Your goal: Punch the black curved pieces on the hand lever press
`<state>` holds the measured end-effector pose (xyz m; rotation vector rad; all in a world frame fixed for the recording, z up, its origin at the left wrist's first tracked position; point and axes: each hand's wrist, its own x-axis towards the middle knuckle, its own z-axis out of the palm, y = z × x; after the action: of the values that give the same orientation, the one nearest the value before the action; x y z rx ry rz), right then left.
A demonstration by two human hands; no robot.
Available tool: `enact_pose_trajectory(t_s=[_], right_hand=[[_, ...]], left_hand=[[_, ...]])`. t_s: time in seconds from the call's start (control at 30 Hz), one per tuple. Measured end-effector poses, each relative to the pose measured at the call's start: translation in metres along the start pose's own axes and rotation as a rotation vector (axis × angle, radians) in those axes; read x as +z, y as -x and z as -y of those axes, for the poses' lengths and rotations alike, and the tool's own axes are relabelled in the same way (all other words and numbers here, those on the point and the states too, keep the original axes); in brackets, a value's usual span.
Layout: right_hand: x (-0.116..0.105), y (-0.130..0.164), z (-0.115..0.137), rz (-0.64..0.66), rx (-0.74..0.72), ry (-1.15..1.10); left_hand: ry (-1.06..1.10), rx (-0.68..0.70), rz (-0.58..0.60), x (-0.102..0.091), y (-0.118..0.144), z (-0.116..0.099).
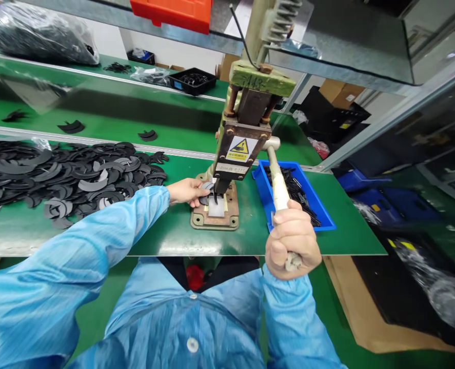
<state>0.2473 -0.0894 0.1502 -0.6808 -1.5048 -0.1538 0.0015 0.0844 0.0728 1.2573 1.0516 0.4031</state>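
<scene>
My left hand (186, 191) pinches a flat black crescent-shaped piece (207, 187) at frame centre, directly under the green hand press's punch (246, 143). My right hand (291, 241), lower right, grips the press's pale lever handle (279, 187), which runs toward me.

The bench top (165, 236) is covered in plain green, against which the heap of curved parts (65, 177) is seen in black and dark grey, and the same black is repeated in the pieces held in the bright blue bin (263, 192). The press (246, 133) is finished in worn olive green with a tan base plate (215, 218), and it is marked by a white label bearing a yellow warning triangle (241, 147); its lever (279, 187) is wrapped in off-white. Both sleeves (96, 246) are shown in light blue, and an orange-red crate (173, 13) is seen on the grey shelf above.
</scene>
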Motion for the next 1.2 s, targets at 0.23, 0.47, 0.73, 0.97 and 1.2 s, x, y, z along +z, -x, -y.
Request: enact_pose_trajectory(t_s=[0.23,0.47,0.73,0.97,1.2], right_hand=[[0.005,-0.030,0.007,-0.023,-0.018,-0.026],[0.021,-0.127,-0.019,-0.148,-0.025,-0.188],[0.046,0.025,-0.030,0.351,0.440,-0.103],[0.080,0.071,0.005,0.336,0.643,-0.134],[0.074,0.075,0.016,0.372,0.685,-0.103]], left_hand=[[0.115,-0.173,-0.036,0.008,0.006,-0.015],[0.230,-0.019,-0.103,0.018,0.034,0.002],[0.261,0.202,-0.051,0.031,0.108,0.001],[0.138,0.291,-0.065,0.064,0.137,-0.009],[0.232,0.171,0.063,0.061,0.139,-0.013]])
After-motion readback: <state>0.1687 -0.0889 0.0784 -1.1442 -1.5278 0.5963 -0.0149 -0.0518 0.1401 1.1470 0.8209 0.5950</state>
